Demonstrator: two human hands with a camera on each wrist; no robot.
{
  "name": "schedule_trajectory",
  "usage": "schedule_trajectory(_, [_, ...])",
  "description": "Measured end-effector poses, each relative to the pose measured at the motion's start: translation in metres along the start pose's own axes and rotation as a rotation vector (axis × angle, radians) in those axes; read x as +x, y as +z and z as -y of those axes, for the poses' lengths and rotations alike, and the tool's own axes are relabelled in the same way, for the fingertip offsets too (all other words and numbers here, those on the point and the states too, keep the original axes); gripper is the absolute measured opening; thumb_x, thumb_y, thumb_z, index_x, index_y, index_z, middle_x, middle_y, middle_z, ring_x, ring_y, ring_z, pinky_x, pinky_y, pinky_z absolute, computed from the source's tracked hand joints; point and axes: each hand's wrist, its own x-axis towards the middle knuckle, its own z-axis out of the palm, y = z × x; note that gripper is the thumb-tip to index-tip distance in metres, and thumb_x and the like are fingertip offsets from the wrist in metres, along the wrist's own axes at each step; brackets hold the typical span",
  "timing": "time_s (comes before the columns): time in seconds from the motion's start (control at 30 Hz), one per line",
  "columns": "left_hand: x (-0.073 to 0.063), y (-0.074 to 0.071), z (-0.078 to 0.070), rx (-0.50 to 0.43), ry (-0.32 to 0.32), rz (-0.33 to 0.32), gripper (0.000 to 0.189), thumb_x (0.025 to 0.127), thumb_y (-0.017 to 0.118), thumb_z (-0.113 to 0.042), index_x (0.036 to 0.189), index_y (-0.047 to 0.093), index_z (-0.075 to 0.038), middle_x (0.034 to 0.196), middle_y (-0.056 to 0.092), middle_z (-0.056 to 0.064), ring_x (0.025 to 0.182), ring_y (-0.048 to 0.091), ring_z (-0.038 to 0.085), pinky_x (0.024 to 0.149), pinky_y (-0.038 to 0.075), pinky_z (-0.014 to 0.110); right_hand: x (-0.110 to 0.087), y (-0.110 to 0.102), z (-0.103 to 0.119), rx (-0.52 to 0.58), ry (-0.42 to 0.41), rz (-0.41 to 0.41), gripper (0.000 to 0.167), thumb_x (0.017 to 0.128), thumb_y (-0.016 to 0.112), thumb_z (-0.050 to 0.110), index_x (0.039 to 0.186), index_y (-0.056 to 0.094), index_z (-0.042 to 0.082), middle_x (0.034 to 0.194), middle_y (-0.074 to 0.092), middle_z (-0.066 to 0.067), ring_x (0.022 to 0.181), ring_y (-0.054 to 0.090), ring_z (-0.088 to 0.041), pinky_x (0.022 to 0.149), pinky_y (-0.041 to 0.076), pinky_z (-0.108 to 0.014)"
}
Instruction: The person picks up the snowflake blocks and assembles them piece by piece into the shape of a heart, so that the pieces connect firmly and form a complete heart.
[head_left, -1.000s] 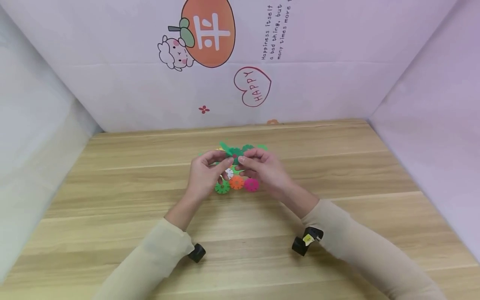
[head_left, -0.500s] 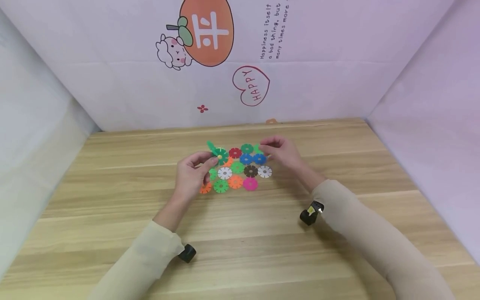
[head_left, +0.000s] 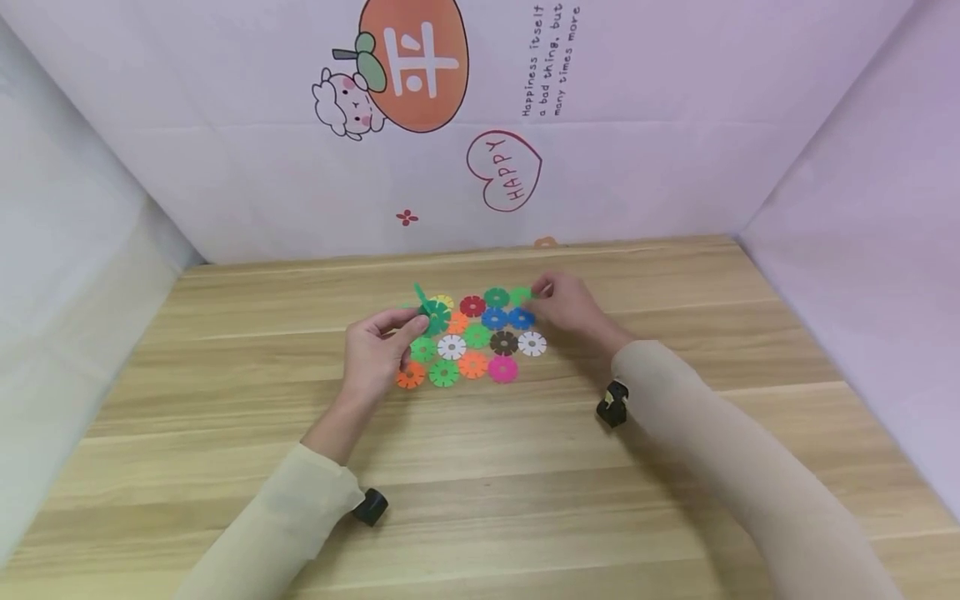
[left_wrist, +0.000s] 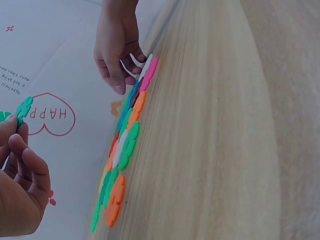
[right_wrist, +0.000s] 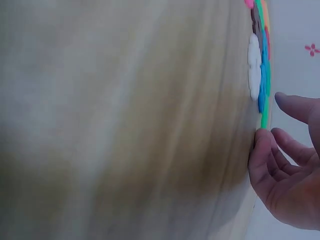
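Observation:
My left hand (head_left: 377, 346) pinches a pair of joined green snowflake discs (head_left: 435, 318) above the left end of a flat group of discs. One disc of the pair stands up at an angle to the other; the left wrist view shows the green discs (left_wrist: 24, 107) at the fingertips. At the group's far right corner, my right hand (head_left: 566, 302) reaches a light green disc (head_left: 520, 296). In the right wrist view, the fingers of the right hand (right_wrist: 295, 185) are right at the green edge, with the thumb spread away from them.
Loose discs lie in rows on the wooden table (head_left: 480, 475), among them a red disc (head_left: 472, 307), a blue disc (head_left: 495, 318), a white disc (head_left: 532, 343) and a pink disc (head_left: 502, 368). Behind the table rises a printed white backdrop (head_left: 637, 167).
Both hands were together at the green discs. The right hand has let go and moved right to the light green disc; the left has drawn left, still holding the joined discs.

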Motion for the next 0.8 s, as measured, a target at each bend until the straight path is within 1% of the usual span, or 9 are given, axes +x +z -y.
schedule_trajectory(0.1, [0.001, -0.002, 0.001, 0.009, 0.012, -0.007, 0.025, 0.094, 0.081, -0.015, 0.111, 0.077, 0.002, 0.085, 0.075, 0.003, 0.05, 0.047, 0.009, 0.047, 0.042, 0.02, 0.007, -0.003, 0.0, 0.023, 0.002, 0.027, 0.043, 0.1, 0.071, 0.023, 0.132, 0.059, -0.003, 0.12, 0.065, -0.022, 0.094, 0.066, -0.029, 0.08, 0.058, -0.038])
schedule_trajectory(0.17, [0.001, -0.003, 0.001, 0.012, 0.02, -0.007, 0.025, 0.094, 0.081, -0.015, 0.11, 0.077, 0.002, 0.084, 0.074, 0.001, 0.049, 0.046, 0.009, 0.047, 0.041, 0.02, 0.011, -0.005, 0.001, 0.027, 0.011, 0.042, 0.045, 0.101, 0.07, 0.023, 0.135, 0.057, -0.003, 0.124, 0.064, -0.023, 0.092, 0.066, -0.029, 0.077, 0.058, -0.037])
schedule_trajectory(0.23, [0.002, -0.003, 0.001, 0.018, 0.021, -0.003, 0.025, 0.094, 0.081, -0.016, 0.111, 0.077, 0.002, 0.083, 0.074, -0.001, 0.049, 0.046, 0.009, 0.046, 0.041, 0.019, 0.014, -0.005, 0.002, 0.027, 0.021, 0.054, 0.047, 0.101, 0.07, 0.024, 0.138, 0.055, -0.002, 0.13, 0.061, -0.024, 0.096, 0.064, -0.03, 0.077, 0.058, -0.036])
schedule_trajectory(0.37, [0.003, -0.005, 0.001, 0.029, 0.023, 0.0, 0.024, 0.094, 0.08, -0.015, 0.11, 0.077, 0.002, 0.083, 0.073, -0.004, 0.05, 0.046, 0.008, 0.046, 0.041, 0.019, 0.021, -0.003, 0.002, 0.004, 0.023, 0.071, 0.046, 0.101, 0.071, 0.027, 0.14, 0.057, 0.006, 0.136, 0.061, -0.025, 0.085, 0.062, -0.028, 0.067, 0.058, -0.036])
schedule_trajectory(0.4, [0.003, -0.005, 0.001, 0.03, 0.022, 0.0, 0.023, 0.095, 0.08, -0.015, 0.11, 0.076, 0.002, 0.082, 0.073, -0.004, 0.05, 0.046, 0.008, 0.047, 0.041, 0.018, 0.022, -0.002, 0.002, -0.004, 0.015, 0.075, 0.046, 0.101, 0.071, 0.028, 0.14, 0.058, 0.007, 0.138, 0.061, -0.024, 0.087, 0.061, -0.027, 0.07, 0.057, -0.037])
schedule_trajectory(0.47, [0.003, -0.006, 0.002, 0.028, 0.022, 0.001, 0.022, 0.095, 0.08, -0.014, 0.109, 0.076, 0.002, 0.082, 0.072, -0.004, 0.05, 0.046, 0.008, 0.047, 0.041, 0.018, 0.024, -0.001, 0.004, -0.017, -0.006, 0.088, 0.045, 0.101, 0.072, 0.03, 0.139, 0.061, 0.009, 0.139, 0.061, -0.021, 0.093, 0.064, -0.03, 0.08, 0.058, -0.043])
schedule_trajectory(0.6, [0.003, -0.007, 0.002, 0.032, 0.019, 0.012, 0.021, 0.095, 0.08, -0.012, 0.109, 0.076, 0.003, 0.081, 0.071, -0.003, 0.051, 0.046, 0.008, 0.048, 0.042, 0.019, 0.026, 0.004, 0.01, -0.057, -0.057, 0.112, 0.045, 0.099, 0.074, 0.03, 0.139, 0.065, 0.01, 0.142, 0.061, -0.016, 0.12, 0.059, -0.033, 0.104, 0.049, -0.052])
schedule_trajectory(0.7, [0.003, -0.008, 0.003, 0.037, 0.018, 0.014, 0.021, 0.095, 0.079, -0.012, 0.11, 0.076, 0.003, 0.081, 0.071, -0.002, 0.052, 0.047, 0.008, 0.048, 0.042, 0.019, 0.029, 0.007, 0.013, -0.078, -0.074, 0.131, 0.044, 0.099, 0.074, 0.027, 0.14, 0.066, 0.012, 0.145, 0.061, -0.014, 0.122, 0.058, -0.034, 0.105, 0.05, -0.052])
schedule_trajectory(0.8, [0.003, -0.009, 0.003, 0.037, 0.019, 0.009, 0.021, 0.095, 0.079, -0.011, 0.11, 0.076, 0.003, 0.082, 0.071, 0.0, 0.053, 0.047, 0.008, 0.049, 0.042, 0.019, 0.032, 0.009, 0.015, -0.086, -0.092, 0.148, 0.044, 0.1, 0.073, 0.023, 0.142, 0.065, 0.012, 0.147, 0.061, -0.013, 0.119, 0.058, -0.032, 0.102, 0.051, -0.049])
